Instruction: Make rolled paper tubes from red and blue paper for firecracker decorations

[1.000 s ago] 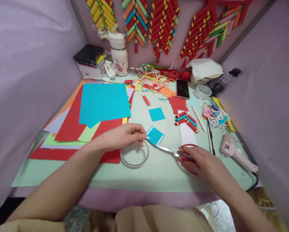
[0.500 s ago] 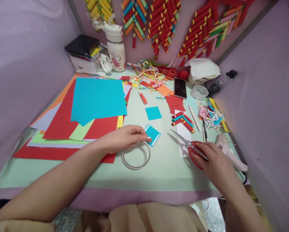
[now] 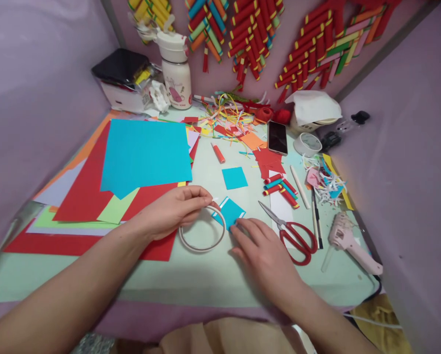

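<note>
I see a pale green surface (image 3: 213, 275) crowded with craft paper. A stack of large sheets (image 3: 146, 152), blue on top of red, covers its left half.

My left hand (image 3: 172, 211) is clenched in a pinch on the left corner of a small blue piece (image 3: 231, 212) with a white band. My right hand (image 3: 265, 250) is released and spread, fingertips pressing the near edge of that piece. The piece lies at the middle of the surface, its corner overlapping a thin ring (image 3: 202, 236) beneath my left hand.

Red scissors (image 3: 294, 231) lie shut just right of my right hand, and a glue gun (image 3: 349, 241) rests near the right edge.

I judge the piece could crease or tear if the two hands pull apart. It could also catch on the ring and drag it. A sweep of my right wrist could knock the scissors.

Containers stand along the back.

- A white box (image 3: 122, 81) has a dark lid, and its inside is hidden.
- A white bottle (image 3: 176, 73) is capped, so I cannot tell what it holds.
- A round tub (image 3: 311, 110) sits under crumpled white paper, its contents covered.
</note>
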`<action>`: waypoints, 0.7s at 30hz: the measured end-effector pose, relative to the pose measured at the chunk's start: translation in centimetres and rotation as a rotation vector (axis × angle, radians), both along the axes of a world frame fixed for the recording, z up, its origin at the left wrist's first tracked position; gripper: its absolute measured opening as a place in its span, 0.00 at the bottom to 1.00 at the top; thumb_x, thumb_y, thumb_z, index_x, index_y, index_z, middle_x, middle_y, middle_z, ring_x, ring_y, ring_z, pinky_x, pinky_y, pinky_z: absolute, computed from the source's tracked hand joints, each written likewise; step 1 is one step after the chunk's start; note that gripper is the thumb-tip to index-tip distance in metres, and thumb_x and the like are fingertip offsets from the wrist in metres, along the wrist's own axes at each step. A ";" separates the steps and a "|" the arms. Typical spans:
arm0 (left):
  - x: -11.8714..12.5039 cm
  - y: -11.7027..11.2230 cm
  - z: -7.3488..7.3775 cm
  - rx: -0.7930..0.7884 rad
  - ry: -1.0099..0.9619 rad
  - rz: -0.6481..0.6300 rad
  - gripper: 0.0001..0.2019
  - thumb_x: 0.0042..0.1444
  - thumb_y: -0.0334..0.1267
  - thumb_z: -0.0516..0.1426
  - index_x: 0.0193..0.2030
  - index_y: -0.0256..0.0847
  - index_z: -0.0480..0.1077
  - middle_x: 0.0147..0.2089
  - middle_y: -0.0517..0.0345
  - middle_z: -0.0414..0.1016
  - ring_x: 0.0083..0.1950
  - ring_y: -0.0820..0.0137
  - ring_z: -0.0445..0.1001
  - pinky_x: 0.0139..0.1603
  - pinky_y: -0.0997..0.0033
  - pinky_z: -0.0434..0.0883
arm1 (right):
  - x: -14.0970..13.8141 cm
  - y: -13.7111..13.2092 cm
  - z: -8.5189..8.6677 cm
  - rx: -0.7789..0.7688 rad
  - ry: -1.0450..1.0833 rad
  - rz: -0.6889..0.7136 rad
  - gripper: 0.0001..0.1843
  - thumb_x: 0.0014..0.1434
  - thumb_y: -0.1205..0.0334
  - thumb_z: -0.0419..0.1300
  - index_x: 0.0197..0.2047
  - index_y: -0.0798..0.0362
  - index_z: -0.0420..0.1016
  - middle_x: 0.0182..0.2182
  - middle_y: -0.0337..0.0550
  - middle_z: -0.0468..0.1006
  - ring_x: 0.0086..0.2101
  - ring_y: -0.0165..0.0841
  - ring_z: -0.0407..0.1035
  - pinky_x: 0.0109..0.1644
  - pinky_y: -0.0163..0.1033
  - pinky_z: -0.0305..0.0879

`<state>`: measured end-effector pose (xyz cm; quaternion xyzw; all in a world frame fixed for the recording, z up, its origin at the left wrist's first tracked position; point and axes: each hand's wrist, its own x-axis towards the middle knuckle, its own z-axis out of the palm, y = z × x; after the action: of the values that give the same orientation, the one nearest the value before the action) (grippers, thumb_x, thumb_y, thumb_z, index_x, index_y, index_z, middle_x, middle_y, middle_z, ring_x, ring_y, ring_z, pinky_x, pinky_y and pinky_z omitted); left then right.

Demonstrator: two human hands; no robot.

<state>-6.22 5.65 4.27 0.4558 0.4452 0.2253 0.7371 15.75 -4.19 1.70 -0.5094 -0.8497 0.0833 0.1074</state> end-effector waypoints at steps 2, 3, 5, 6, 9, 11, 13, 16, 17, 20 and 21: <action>-0.1 0.1 0.0 -0.013 0.003 0.011 0.12 0.55 0.45 0.57 0.35 0.37 0.65 0.42 0.49 0.76 0.17 0.88 0.46 0.17 0.78 0.42 | -0.9 0.1 -0.4 0.006 -0.031 0.002 0.19 0.62 0.59 0.56 0.56 0.52 0.67 0.54 0.51 0.69 0.53 0.43 0.61 0.55 0.50 0.62; -0.1 0.1 0.0 -0.022 0.007 0.015 0.12 0.55 0.45 0.58 0.35 0.37 0.65 0.42 0.49 0.76 0.16 0.88 0.46 0.17 0.78 0.42 | -1.1 0.1 -0.6 0.011 -0.043 -0.001 0.20 0.62 0.59 0.56 0.57 0.53 0.67 0.54 0.51 0.70 0.53 0.44 0.61 0.55 0.50 0.62; -0.2 0.1 0.1 -0.040 0.005 0.021 0.12 0.54 0.45 0.58 0.35 0.37 0.65 0.40 0.50 0.76 0.16 0.88 0.46 0.17 0.78 0.42 | -1.0 0.2 -0.7 0.017 -0.050 0.003 0.20 0.62 0.59 0.57 0.56 0.52 0.67 0.53 0.51 0.70 0.53 0.44 0.61 0.55 0.51 0.61; -0.2 0.1 0.1 -0.048 -0.001 0.025 0.13 0.54 0.45 0.58 0.35 0.37 0.65 0.39 0.50 0.76 0.16 0.88 0.45 0.17 0.78 0.42 | -0.8 0.4 -0.6 0.018 -0.042 0.005 0.19 0.62 0.59 0.57 0.56 0.51 0.68 0.53 0.50 0.70 0.53 0.44 0.61 0.55 0.51 0.61; -0.3 0.0 0.0 -0.065 -0.031 0.037 0.12 0.54 0.44 0.59 0.35 0.37 0.65 0.37 0.52 0.75 0.16 0.88 0.45 0.16 0.79 0.42 | -0.3 1.2 0.0 -0.017 0.023 0.024 0.13 0.63 0.59 0.56 0.50 0.49 0.72 0.49 0.48 0.72 0.51 0.41 0.63 0.53 0.49 0.61; -0.4 0.1 0.0 -0.074 -0.046 0.049 0.12 0.54 0.43 0.59 0.35 0.37 0.65 0.35 0.55 0.74 0.16 0.88 0.45 0.16 0.80 0.42 | -0.2 2.1 0.5 -0.045 0.078 0.014 0.11 0.63 0.59 0.54 0.46 0.49 0.73 0.46 0.47 0.73 0.48 0.39 0.65 0.51 0.47 0.62; -0.5 0.2 -0.1 -0.076 -0.054 0.061 0.11 0.54 0.43 0.60 0.35 0.37 0.66 0.33 0.56 0.73 0.16 0.88 0.46 0.16 0.80 0.42 | -0.1 3.1 0.7 -0.036 0.097 -0.070 0.12 0.62 0.58 0.56 0.47 0.51 0.72 0.46 0.48 0.73 0.47 0.40 0.65 0.49 0.48 0.63; -0.6 0.3 -0.1 -0.079 -0.054 0.068 0.12 0.54 0.43 0.60 0.34 0.36 0.66 0.32 0.56 0.73 0.16 0.88 0.46 0.16 0.79 0.41 | -0.3 4.6 0.5 -0.031 0.060 -0.212 0.19 0.56 0.57 0.63 0.49 0.54 0.69 0.48 0.53 0.70 0.48 0.45 0.64 0.49 0.50 0.64; -0.6 0.3 0.0 -0.082 -0.054 0.069 0.12 0.54 0.43 0.60 0.34 0.36 0.66 0.32 0.56 0.73 0.16 0.88 0.46 0.16 0.79 0.41 | -0.4 4.9 0.3 -0.056 0.059 -0.222 0.20 0.54 0.58 0.65 0.48 0.54 0.69 0.48 0.53 0.70 0.48 0.46 0.63 0.48 0.50 0.64; -0.6 0.3 0.2 -0.092 -0.058 0.065 0.11 0.54 0.43 0.59 0.34 0.36 0.65 0.34 0.54 0.74 0.16 0.88 0.45 0.16 0.79 0.41 | -0.5 5.5 -0.2 -0.155 0.127 -0.210 0.15 0.52 0.62 0.66 0.42 0.53 0.69 0.43 0.49 0.72 0.45 0.43 0.65 0.46 0.47 0.64; -0.6 0.3 0.3 -0.095 -0.060 0.061 0.11 0.54 0.43 0.59 0.34 0.36 0.65 0.35 0.54 0.75 0.16 0.88 0.45 0.16 0.79 0.41 | -0.5 5.6 -0.3 -0.177 0.164 -0.219 0.12 0.52 0.63 0.65 0.40 0.52 0.68 0.40 0.46 0.73 0.42 0.41 0.66 0.45 0.46 0.64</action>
<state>-6.79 5.96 4.56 0.3994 0.4469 0.2398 0.7637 15.27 1.39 1.42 -0.5978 -0.7670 0.1868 0.1394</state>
